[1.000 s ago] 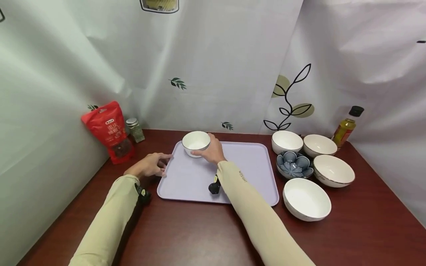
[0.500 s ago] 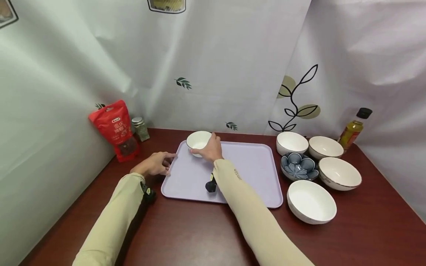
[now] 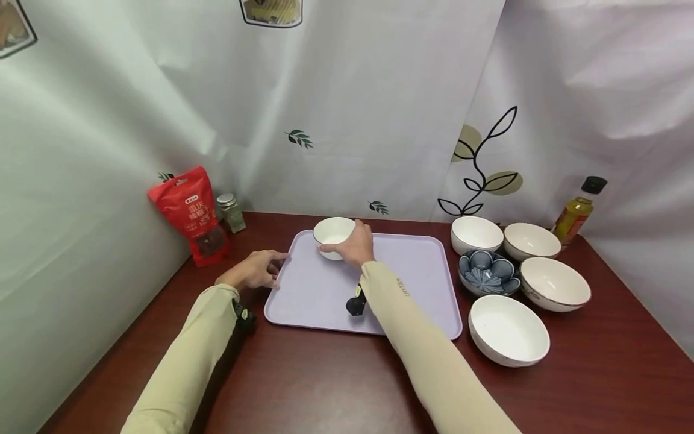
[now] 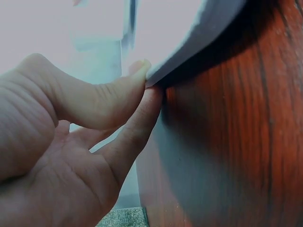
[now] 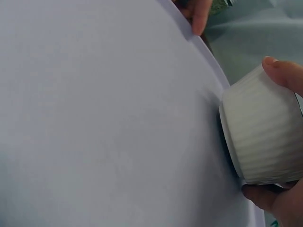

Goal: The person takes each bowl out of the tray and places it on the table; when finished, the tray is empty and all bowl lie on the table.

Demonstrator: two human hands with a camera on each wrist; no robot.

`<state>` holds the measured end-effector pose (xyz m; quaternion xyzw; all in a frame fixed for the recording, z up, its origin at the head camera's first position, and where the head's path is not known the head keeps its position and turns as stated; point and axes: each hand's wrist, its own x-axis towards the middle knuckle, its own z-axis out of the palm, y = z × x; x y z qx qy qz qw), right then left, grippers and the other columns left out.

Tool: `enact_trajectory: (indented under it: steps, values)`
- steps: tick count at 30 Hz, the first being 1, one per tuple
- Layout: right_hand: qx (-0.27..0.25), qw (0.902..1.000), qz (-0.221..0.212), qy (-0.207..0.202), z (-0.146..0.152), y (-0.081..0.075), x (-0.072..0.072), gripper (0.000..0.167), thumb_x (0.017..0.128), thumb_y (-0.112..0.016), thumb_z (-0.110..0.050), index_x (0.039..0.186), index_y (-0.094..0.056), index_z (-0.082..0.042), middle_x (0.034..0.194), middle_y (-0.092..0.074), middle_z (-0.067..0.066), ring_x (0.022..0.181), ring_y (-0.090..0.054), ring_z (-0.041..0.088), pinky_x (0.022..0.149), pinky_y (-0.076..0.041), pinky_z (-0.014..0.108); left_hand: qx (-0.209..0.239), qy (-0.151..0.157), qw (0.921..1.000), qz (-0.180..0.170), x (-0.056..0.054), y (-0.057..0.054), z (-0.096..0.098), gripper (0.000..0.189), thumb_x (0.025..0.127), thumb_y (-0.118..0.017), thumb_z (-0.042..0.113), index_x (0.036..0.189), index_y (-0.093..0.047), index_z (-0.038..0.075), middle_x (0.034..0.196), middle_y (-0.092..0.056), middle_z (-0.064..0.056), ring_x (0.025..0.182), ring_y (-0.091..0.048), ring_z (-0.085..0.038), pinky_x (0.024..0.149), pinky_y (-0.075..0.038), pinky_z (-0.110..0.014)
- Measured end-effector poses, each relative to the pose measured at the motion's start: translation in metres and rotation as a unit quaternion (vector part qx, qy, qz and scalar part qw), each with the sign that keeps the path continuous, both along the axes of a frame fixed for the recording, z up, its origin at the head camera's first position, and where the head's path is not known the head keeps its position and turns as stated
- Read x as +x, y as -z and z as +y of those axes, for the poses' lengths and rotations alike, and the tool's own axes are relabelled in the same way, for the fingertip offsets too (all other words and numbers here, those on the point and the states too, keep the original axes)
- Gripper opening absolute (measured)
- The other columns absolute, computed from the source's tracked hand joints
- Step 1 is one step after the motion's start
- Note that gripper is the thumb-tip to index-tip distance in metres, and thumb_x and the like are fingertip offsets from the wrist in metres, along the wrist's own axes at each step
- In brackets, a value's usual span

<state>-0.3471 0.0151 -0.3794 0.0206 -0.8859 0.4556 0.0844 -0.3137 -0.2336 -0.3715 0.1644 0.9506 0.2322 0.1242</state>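
My right hand (image 3: pixel 355 246) grips a small white bowl (image 3: pixel 332 231) with a dark rim line, over the back left of a pale lilac tray (image 3: pixel 414 274). In the right wrist view the bowl's ribbed side (image 5: pixel 262 135) shows, thumb on one side and fingers on the other, its base close over the tray near the raised edge. At the tray's left side is my left hand (image 3: pixel 253 269). Its thumb (image 4: pixel 106 101) and a finger meet at the tray's edge (image 4: pixel 177 59) in the left wrist view, pinching it.
Right of the tray stand several white bowls (image 3: pixel 508 331) around a blue flower-shaped bowl (image 3: pixel 488 274). An oil bottle (image 3: pixel 577 214) is behind them. A red pouch (image 3: pixel 190 211) and a spice jar (image 3: pixel 231 212) stand back left, near the fabric backdrop (image 3: pixel 379 120).
My right hand and the bowl have shifted slightly to the right over the tray in the last half second. The left hand stays at the tray's left edge. The head view has turned a little.
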Motion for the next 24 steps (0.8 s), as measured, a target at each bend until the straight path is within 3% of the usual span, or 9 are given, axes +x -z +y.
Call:
enact_trajectory:
  steps: [5, 11, 20, 24]
  values:
    - [0.016, 0.9998, 0.01, -0.007, 0.017, -0.013, 0.002, 0.098, 0.062, -0.095, -0.037, 0.14, -0.049, 0.001, 0.135, -0.055, 0.019, 0.13, -0.049, 0.033, 0.109, -0.046, 0.044, 0.0, 0.008, 0.9999, 0.007, -0.001, 0.001, 0.001, 0.076, 0.076, -0.076, -0.009, 0.146, -0.047, -0.005, 0.127, -0.061, -0.028, 0.107, -0.068, -0.034, 0.083, -0.06, -0.038]
    - [0.026, 0.9984, 0.02, -0.046, 0.035, -0.045, 0.011, 0.093, 0.062, -0.094, -0.036, 0.137, -0.052, -0.001, 0.132, -0.06, 0.016, 0.127, -0.051, 0.033, 0.105, -0.048, 0.043, 0.01, 0.012, 0.9999, 0.005, 0.0, -0.001, -0.001, 0.076, 0.075, -0.075, -0.01, 0.146, -0.046, -0.006, 0.123, -0.063, -0.03, 0.106, -0.069, -0.036, 0.08, -0.061, -0.037]
    - [-0.018, 0.9938, 0.017, -0.108, 0.065, -0.089, 0.04, 0.085, 0.06, -0.095, -0.032, 0.131, -0.057, -0.004, 0.121, -0.064, 0.01, 0.109, -0.061, 0.027, 0.095, -0.051, 0.04, 0.017, 0.013, 0.9997, -0.009, 0.001, -0.004, -0.003, 0.076, 0.078, -0.075, -0.009, 0.147, -0.044, -0.006, 0.13, -0.058, -0.032, 0.11, -0.068, -0.038, 0.08, -0.061, -0.037]
    - [0.002, 0.9932, 0.017, -0.115, 0.086, -0.1, 0.055, 0.094, 0.059, -0.095, -0.034, 0.139, -0.054, -0.007, 0.133, -0.062, 0.01, 0.116, -0.06, 0.027, 0.101, -0.049, 0.042, 0.025, 0.014, 0.9995, -0.015, 0.001, -0.003, -0.003, 0.076, 0.079, -0.074, -0.008, 0.148, -0.043, -0.006, 0.128, -0.06, -0.032, 0.11, -0.067, -0.039, 0.08, -0.06, -0.037]
